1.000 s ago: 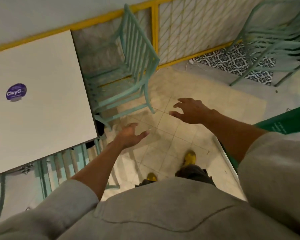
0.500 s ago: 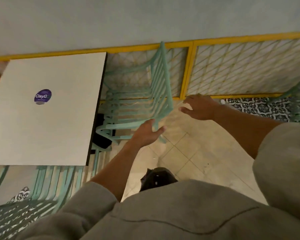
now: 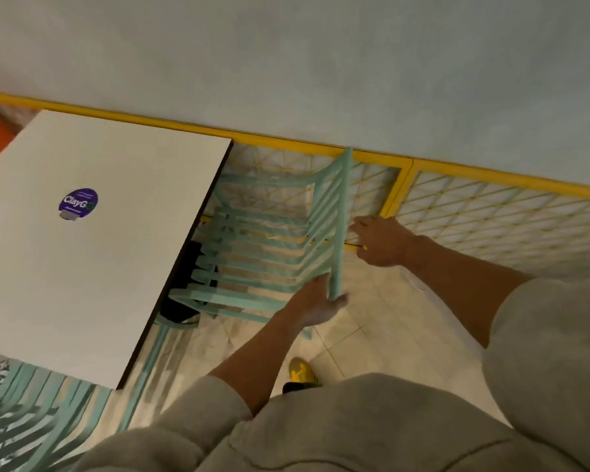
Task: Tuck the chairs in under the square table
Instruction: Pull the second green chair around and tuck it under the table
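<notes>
A white square table [image 3: 92, 253] with a purple sticker fills the left. To its right stands a teal slatted chair [image 3: 252, 264], its seat front at the table's edge and its backrest toward me. My left hand [image 3: 315, 303] is closed around the near end of the backrest's top rail. My right hand [image 3: 380, 241] is against the far part of the same rail with curled fingers; whether it grips is unclear. A second teal chair [image 3: 31, 424] sits at the table's near side, bottom left.
A yellow-framed lattice fence [image 3: 491, 212] runs right behind the chair below a pale wall. Beige floor tiles lie under my yellow shoe [image 3: 300, 369]. A dark table base [image 3: 188, 277] shows under the tabletop edge.
Both hands have moved forward onto the chair's backrest. My left hand went from reaching to closed on the rail end. The view has shifted left and closer.
</notes>
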`<move>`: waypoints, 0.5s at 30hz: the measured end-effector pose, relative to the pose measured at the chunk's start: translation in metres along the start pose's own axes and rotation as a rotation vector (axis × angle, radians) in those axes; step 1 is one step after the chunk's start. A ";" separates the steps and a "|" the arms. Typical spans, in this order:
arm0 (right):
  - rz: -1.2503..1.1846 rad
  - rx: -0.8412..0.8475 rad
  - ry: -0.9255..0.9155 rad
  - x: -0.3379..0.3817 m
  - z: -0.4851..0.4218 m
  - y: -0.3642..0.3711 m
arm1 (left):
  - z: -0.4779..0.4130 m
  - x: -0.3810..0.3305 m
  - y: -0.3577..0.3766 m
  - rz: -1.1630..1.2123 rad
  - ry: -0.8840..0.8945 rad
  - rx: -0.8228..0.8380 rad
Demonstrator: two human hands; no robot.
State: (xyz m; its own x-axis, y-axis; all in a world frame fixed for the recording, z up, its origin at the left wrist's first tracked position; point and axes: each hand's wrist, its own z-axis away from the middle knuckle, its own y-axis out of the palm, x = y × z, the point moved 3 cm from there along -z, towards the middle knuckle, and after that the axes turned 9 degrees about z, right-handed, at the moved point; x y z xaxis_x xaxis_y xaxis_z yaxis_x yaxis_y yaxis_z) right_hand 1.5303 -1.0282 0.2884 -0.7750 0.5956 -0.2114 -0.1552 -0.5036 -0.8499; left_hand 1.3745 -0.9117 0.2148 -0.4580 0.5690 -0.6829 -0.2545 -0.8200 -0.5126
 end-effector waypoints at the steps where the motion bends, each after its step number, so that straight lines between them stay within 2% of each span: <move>1: -0.001 0.011 -0.007 -0.008 -0.012 -0.004 | -0.009 -0.002 0.002 -0.006 -0.004 0.012; 5: 0.108 0.042 -0.080 -0.022 -0.055 -0.012 | -0.029 -0.002 0.010 0.027 -0.077 0.025; 9: 0.274 0.060 -0.235 -0.033 -0.108 -0.017 | -0.045 0.008 0.017 0.109 -0.158 0.016; 15: 0.486 0.028 -0.474 -0.044 -0.188 -0.021 | -0.076 0.003 0.033 0.261 -0.282 -0.137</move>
State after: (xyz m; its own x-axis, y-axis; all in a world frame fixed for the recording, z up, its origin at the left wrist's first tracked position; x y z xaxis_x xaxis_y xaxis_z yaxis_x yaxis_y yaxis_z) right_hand 1.6830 -0.9262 0.2248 -0.9445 -0.0375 -0.3263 0.2675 -0.6643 -0.6980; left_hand 1.4295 -0.9321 0.1563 -0.7125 0.2883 -0.6397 0.0081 -0.9083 -0.4183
